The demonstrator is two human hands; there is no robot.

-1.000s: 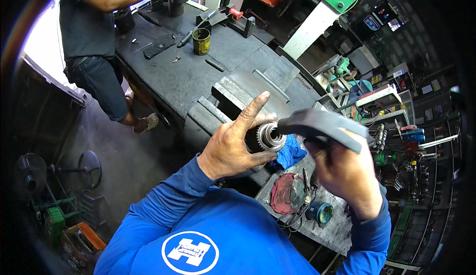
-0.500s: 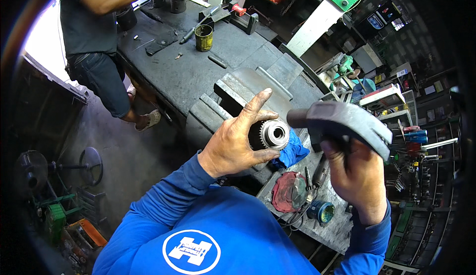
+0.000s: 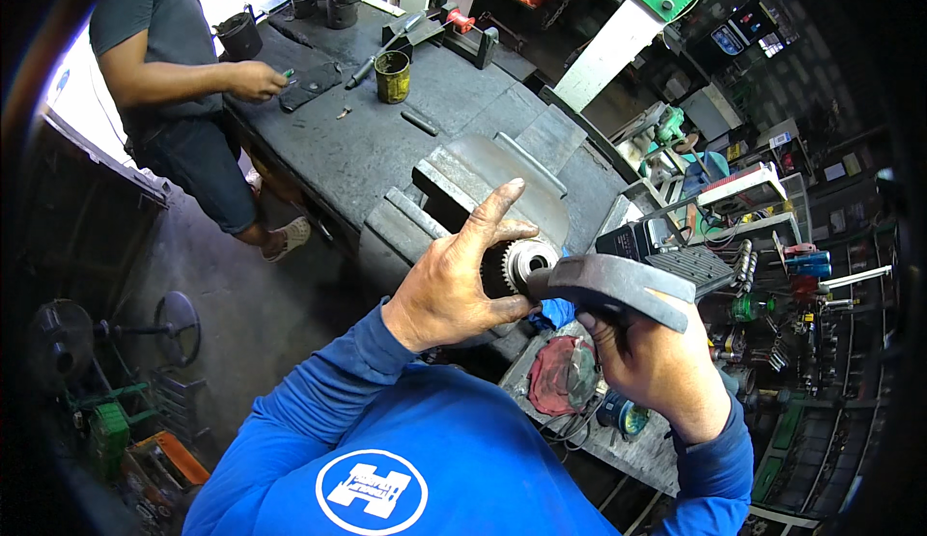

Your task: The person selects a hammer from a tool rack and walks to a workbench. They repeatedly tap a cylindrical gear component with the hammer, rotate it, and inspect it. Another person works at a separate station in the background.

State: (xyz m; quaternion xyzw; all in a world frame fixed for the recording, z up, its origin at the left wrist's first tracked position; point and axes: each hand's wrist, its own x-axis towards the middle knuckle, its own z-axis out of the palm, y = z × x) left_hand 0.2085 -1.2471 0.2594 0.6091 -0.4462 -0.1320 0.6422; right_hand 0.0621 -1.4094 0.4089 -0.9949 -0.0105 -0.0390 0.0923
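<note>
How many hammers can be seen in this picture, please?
1: the dark hammer in the right hand, its head close to the toothed metal part that the left hand holds. Others may be hidden in the dim clutter at the right.

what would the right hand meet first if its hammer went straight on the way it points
Most likely the toothed metal part that the left hand grips; the hammer in the right hand overlaps its lower edge, though depth is unclear.

The dark hammer [image 3: 623, 287] overlaps the lower right edge of the hollow, toothed, silvery gear [image 3: 519, 265].
</note>
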